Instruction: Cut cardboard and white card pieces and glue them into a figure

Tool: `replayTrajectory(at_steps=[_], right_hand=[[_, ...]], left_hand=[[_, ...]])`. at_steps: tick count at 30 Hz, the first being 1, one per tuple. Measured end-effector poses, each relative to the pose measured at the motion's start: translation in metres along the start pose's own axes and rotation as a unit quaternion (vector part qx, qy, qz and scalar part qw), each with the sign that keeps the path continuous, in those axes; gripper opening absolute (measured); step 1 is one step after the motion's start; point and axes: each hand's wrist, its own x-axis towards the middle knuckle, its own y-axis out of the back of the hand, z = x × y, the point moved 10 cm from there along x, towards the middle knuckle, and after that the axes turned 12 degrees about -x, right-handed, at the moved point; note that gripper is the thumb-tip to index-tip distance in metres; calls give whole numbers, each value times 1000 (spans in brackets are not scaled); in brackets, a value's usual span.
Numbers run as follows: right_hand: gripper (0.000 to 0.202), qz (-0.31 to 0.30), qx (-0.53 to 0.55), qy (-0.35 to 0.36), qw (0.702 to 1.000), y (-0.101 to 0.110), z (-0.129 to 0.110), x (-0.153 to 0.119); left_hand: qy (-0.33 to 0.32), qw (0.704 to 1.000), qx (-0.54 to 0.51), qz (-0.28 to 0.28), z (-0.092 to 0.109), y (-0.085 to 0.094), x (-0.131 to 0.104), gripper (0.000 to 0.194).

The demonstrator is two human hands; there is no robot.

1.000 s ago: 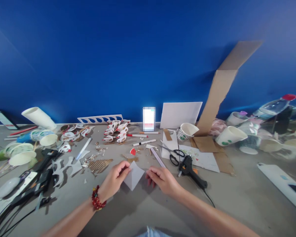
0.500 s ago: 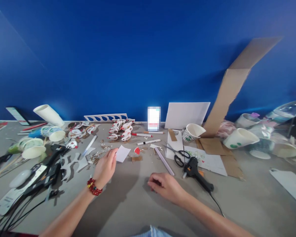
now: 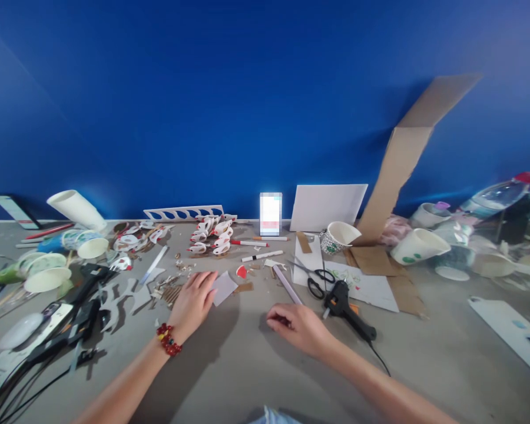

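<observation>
My left hand (image 3: 195, 300), with a red bead bracelet (image 3: 168, 340) at the wrist, lies palm down on the table, fingers stretched out. A small square of white paper (image 3: 225, 288) lies beside its thumb and fingertips, and I cannot tell whether the thumb still touches it. My right hand (image 3: 302, 328) rests on the table with its fingers curled in; anything inside them is hidden. Past the paper are a small red-and-white cutout (image 3: 241, 271) and a brown cardboard strip (image 3: 245, 287). A pale lilac stick (image 3: 287, 285) lies just beyond my right hand.
Black scissors (image 3: 321, 281) and a black glue gun (image 3: 350, 309) with its cord lie on the right. Several white-and-red paper shapes (image 3: 212, 234) stand toward the wall. Paper cups (image 3: 48, 278), a power strip (image 3: 20, 353) and cables crowd the left. Cardboard (image 3: 395, 171) leans at the back right.
My left hand has lowered from holding the paper square up to lying flat, and the paper now rests on the table. My right hand stays curled in nearly the same place. The view has shifted slightly.
</observation>
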Motion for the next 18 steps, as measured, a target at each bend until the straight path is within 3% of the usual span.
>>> replayTrajectory(at_steps=[4,7,12,18], right_hand=[[20,87,-107,19,990,32,14,1],[23,152,-232,5,961,60,30,4],[17,93,-373,-75,920,72,67,21],[15,70,-398,-78,911,71,74,34]], left_hand=[[-62,997,17,-51,25,-14,-2,48],[-73,994,21,-81,33,-24,-4,45],[-75,995,10,-72,38,-24,-4,42],[-102,990,24,-90,51,-25,-7,42]])
